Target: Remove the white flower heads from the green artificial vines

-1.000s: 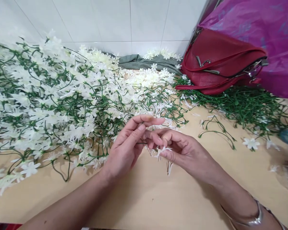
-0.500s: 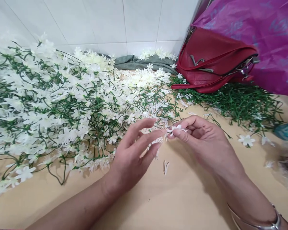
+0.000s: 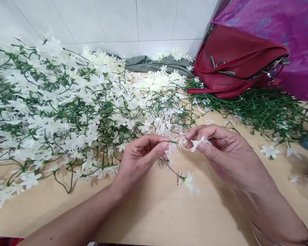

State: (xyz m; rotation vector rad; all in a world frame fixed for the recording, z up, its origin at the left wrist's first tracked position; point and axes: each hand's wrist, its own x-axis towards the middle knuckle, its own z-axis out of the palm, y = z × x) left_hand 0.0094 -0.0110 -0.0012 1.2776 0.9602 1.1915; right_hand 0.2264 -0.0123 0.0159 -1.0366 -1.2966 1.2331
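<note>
Between thumb and fingers, my left hand (image 3: 143, 153) pinches a green plastic stem (image 3: 172, 141), its tip pointing toward the right hand. A blurred white flower (image 3: 191, 182) on a thin branch hangs below, seemingly part of the same stem. My right hand (image 3: 220, 148) is closed on a small white artificial flower (image 3: 200, 143) with thin stamens sticking out to the right. A small gap separates the stem tip from this flower. White stamens (image 3: 166, 128) lie piled on the table just behind the hands.
A large heap of white flowers on green stems (image 3: 74, 102) covers the left. Green stems (image 3: 269, 106) lie at the right under a red handbag (image 3: 236, 61), beside a purple plastic bag (image 3: 297, 44). Grey cloth (image 3: 143, 64) runs along the tiled wall (image 3: 113, 20). A loose flower (image 3: 269, 151) lies right.
My left hand, its fingers spread before, is now pinching a green stem with a flower hanging from it. The right hand still holds its white flower, now slightly farther right.
</note>
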